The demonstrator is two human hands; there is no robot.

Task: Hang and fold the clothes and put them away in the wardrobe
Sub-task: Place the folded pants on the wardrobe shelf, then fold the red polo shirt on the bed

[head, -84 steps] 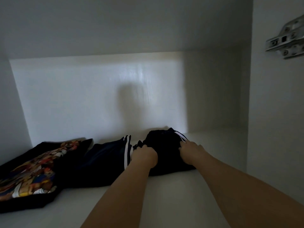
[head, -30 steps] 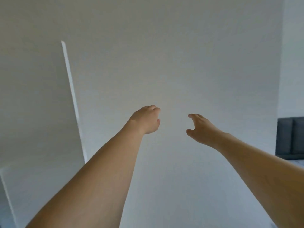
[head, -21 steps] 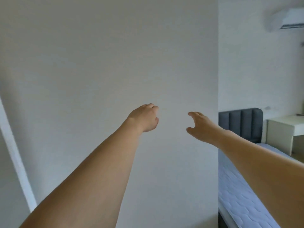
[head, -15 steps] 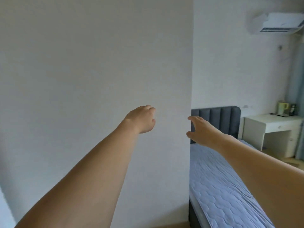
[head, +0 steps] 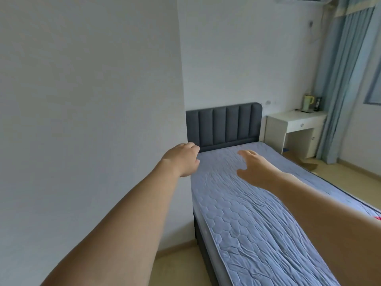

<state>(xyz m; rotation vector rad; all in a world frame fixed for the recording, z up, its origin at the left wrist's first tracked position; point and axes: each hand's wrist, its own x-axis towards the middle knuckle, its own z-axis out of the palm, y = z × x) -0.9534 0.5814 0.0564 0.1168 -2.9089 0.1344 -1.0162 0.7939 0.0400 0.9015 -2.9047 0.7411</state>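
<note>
Blue quilted bed (head: 257, 223) is seen beneath two outstretched arms; left hand (head: 181, 159) loosely curled, right hand (head: 253, 168) spread, both holding nothing; a red scrap (head: 377, 218) glimpsed far right.

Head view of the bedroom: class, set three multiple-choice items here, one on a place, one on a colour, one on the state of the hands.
1. Where does the white desk stand?
A. Right of the headboard
B. On the mattress
C. Left of the white panel

2. What colour is the mattress cover?
A. Red
B. Light blue
C. Green

3. What do the left hand and right hand hold?
A. A hanger
B. A folded shirt
C. Nothing

Answers: 1 A, it sits beside the headboard near the curtain; 2 B, quilted blue fabric; 3 C, both hands are bare and empty.
</note>
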